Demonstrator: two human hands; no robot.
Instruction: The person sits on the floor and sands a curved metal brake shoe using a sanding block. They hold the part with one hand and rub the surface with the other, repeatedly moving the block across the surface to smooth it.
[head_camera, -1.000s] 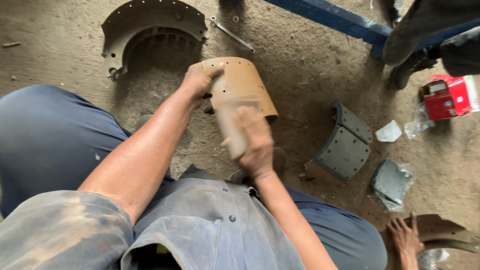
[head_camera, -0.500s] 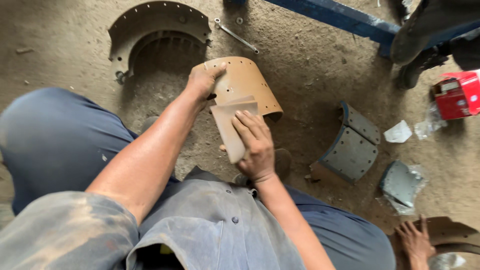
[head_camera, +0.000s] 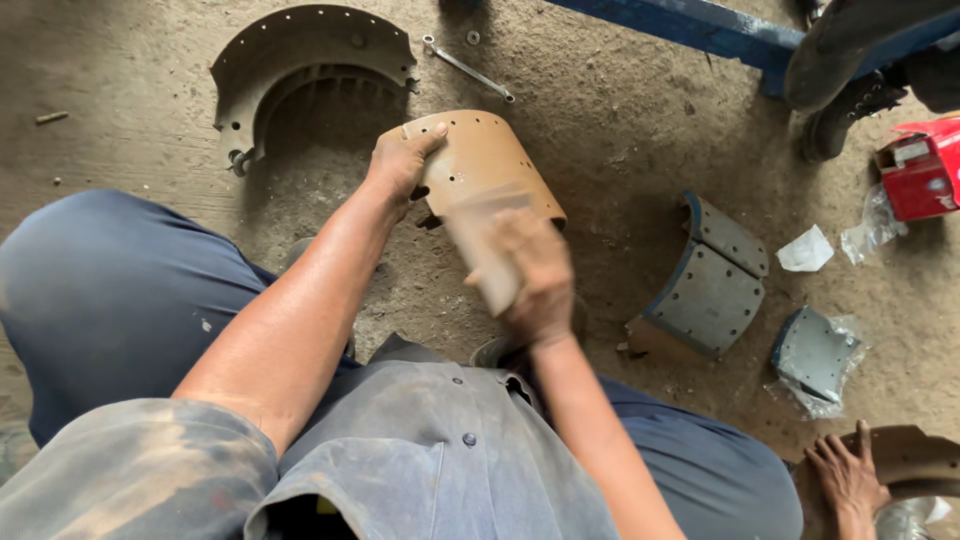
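On gritty concrete, left hand (head_camera: 400, 165) steadying curved tan lining (head_camera: 485, 160), perforated

Bare dirt floor (head_camera: 620, 130) left open between curved metal shoe (head_camera: 310, 70) and grey lined shoes (head_camera: 705, 285), crossed by a wrench (head_camera: 465, 68); right side crowded by red box (head_camera: 920, 170), wrapped lining (head_camera: 815, 355), another person's hand (head_camera: 845, 480)

just the one head cam, looking steeply down, close over the lap and the dirt floor (head_camera: 620, 130) beyond.
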